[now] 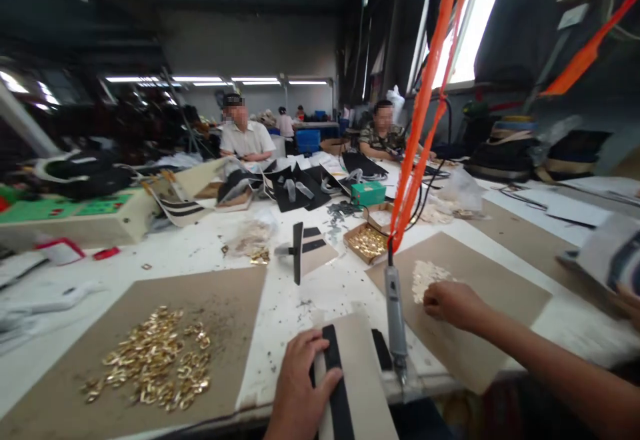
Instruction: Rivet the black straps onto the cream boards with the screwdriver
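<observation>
My left hand (306, 380) grips the left side of a beige panel (364, 367) with black strips across it, at the table's front edge. The thumb and fingers press on one black strip (338, 377). My right hand (453, 303) is closed in a pinch at the edge of a pile of small pale pieces (425, 277) on a brown board (475, 340). Whatever its fingertips hold is hidden. Between the hands, a grey electric screwdriver (394, 317) hangs upright from orange straps (420, 93), its tip downward.
Gold metal buckles (155, 353) lie heaped on a brown sheet (220, 307) at left. Further back are a box of small gold parts (369, 241), a green box (369, 193) and a striped piece (317, 251). Two people sit across the table; another person's hand (627, 303) shows far right.
</observation>
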### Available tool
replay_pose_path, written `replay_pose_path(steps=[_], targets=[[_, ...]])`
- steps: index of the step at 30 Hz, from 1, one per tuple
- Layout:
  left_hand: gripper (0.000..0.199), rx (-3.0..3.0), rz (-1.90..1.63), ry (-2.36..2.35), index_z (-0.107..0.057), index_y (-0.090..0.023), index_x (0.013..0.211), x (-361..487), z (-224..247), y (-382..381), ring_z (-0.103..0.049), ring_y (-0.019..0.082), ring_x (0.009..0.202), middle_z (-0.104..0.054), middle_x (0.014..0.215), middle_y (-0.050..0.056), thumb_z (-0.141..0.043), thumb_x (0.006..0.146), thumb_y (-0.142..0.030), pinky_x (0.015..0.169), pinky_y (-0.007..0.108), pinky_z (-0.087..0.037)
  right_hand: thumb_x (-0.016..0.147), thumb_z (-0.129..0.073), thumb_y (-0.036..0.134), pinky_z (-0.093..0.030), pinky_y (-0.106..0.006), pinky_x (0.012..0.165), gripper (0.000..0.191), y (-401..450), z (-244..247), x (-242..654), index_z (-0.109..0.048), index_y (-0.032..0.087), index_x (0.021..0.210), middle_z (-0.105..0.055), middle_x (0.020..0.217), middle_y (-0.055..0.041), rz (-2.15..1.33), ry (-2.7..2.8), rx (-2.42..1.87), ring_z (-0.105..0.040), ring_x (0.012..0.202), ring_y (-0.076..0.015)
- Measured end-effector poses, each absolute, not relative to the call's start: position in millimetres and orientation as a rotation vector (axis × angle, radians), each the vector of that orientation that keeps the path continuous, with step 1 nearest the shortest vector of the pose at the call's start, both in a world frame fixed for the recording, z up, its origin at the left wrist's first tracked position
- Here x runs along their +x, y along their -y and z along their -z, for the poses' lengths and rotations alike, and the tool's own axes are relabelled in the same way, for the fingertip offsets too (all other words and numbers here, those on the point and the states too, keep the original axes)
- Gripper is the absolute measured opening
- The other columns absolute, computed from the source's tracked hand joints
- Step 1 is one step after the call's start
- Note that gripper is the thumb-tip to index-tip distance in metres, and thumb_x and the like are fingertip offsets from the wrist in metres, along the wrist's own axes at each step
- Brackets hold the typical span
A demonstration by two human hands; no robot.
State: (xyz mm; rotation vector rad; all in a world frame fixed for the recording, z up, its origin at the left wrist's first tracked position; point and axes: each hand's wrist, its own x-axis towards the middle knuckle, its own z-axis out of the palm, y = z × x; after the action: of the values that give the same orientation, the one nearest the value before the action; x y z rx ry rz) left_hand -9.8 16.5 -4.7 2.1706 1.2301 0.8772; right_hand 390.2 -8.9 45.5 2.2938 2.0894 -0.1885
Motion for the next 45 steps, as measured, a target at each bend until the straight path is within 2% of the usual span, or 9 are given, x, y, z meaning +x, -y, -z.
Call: replay_pose_path(steps=[5, 9, 13, 17, 21, 25, 34, 42, 45], targets=[[0.037, 2.206, -0.895, -1.195, -0.074, -0.023, 0.107, -14, 10, -17, -0.062, 0.033, 0.124, -0.069, 0.127, 0.013, -0.079, 0.071, -0.018, 0.108, 0.053, -0.053, 0.075, -0.059, 0.014, -0.033, -0.038, 0.061, 0.020, 0, -31, 387, -0.071, 0.024, 0.063, -0.074, 0.077, -0.0137, 0.062, -2.218, 2.240, -0.066, 0.070, -0.0282], [0.035, 2.144, -0.910, -1.220, -0.074, -0.023, 0.105, -10, 3, -12, -0.063, 0.033, 0.123, -0.070, 0.126, 0.012, -0.079, 0.072, -0.017, 0.108, 0.055, -0.051, 0.075, -0.059, 0.017, -0.035, -0.033, 0.062, 0.015, 15, -43, 385, -0.071, 0.023, 0.068, -0.073, 0.075, -0.0084, 0.076, -2.199, 2.404, -0.066, 0.070, -0.0243], [0.031, 2.131, -0.932, -1.197, -0.074, -0.023, 0.104, -3, -6, -10, -0.063, 0.032, 0.122, -0.070, 0.125, 0.010, -0.079, 0.074, -0.021, 0.109, 0.057, -0.049, 0.082, -0.056, 0.029, -0.041, -0.029, 0.065, 0.019, 43, -78, 361, -0.073, 0.021, 0.076, -0.072, 0.072, -0.0023, 0.322, -2.286, 2.639, -0.064, 0.068, -0.0193], [0.032, 2.147, -0.929, -1.169, -0.072, -0.023, 0.105, 0, -9, -10, -0.062, 0.031, 0.120, -0.070, 0.123, 0.009, -0.081, 0.075, -0.021, 0.107, 0.055, -0.049, 0.084, -0.058, 0.029, -0.045, -0.027, 0.065, 0.018, 52, -104, 293, -0.073, 0.022, 0.077, -0.072, 0.075, -0.0010, 0.654, -2.631, 2.518, -0.063, 0.067, -0.0171], [0.034, 2.145, -0.915, -1.178, -0.071, -0.022, 0.106, 0, -8, -8, -0.061, 0.030, 0.121, -0.069, 0.124, 0.009, -0.083, 0.075, -0.022, 0.108, 0.054, -0.048, 0.081, -0.059, 0.023, -0.044, -0.026, 0.065, 0.016, 30, -91, 220, -0.074, 0.021, 0.075, -0.072, 0.074, -0.0024, 0.778, -2.776, 2.195, -0.062, 0.067, -0.0168], [0.038, 2.129, -0.924, -1.175, -0.071, -0.022, 0.108, 0, -5, -6, -0.059, 0.030, 0.122, -0.068, 0.124, 0.009, -0.085, 0.073, -0.020, 0.108, 0.052, -0.048, 0.079, -0.061, 0.020, -0.043, -0.026, 0.068, 0.016, 0, -62, 190, -0.077, 0.021, 0.078, -0.074, 0.077, -0.0019, 0.861, -2.690, 2.073, -0.063, 0.072, -0.0169], [0.041, 2.104, -0.883, -1.188, -0.071, -0.021, 0.109, 0, -4, -7, -0.057, 0.030, 0.123, -0.066, 0.126, 0.010, -0.087, 0.071, -0.020, 0.110, 0.051, -0.047, 0.081, -0.062, 0.030, -0.041, -0.026, 0.062, 0.019, -13, -52, 189, -0.078, 0.022, 0.081, -0.074, 0.075, -0.0012, 1.035, -2.353, 2.216, -0.063, 0.070, -0.0172], [0.039, 2.133, -0.893, -1.176, -0.071, -0.022, 0.108, 1, -4, -8, -0.057, 0.030, 0.122, -0.066, 0.125, 0.009, -0.087, 0.072, -0.022, 0.108, 0.049, -0.048, 0.080, -0.067, 0.028, -0.037, -0.026, 0.060, 0.011, -21, -57, 183, -0.075, 0.022, 0.079, -0.074, 0.077, -0.0009, 0.899, -2.322, 2.193, -0.062, 0.071, -0.0166], [0.039, 2.151, -0.901, -1.173, -0.070, -0.021, 0.109, 1, -3, -9, -0.058, 0.029, 0.122, -0.067, 0.125, 0.009, -0.086, 0.074, -0.023, 0.109, 0.049, -0.048, 0.080, -0.069, 0.029, -0.039, -0.026, 0.060, 0.009, -8, -59, 187, -0.074, 0.022, 0.082, -0.072, 0.076, -0.0003, 0.994, -2.410, 2.298, -0.061, 0.069, -0.0161]])
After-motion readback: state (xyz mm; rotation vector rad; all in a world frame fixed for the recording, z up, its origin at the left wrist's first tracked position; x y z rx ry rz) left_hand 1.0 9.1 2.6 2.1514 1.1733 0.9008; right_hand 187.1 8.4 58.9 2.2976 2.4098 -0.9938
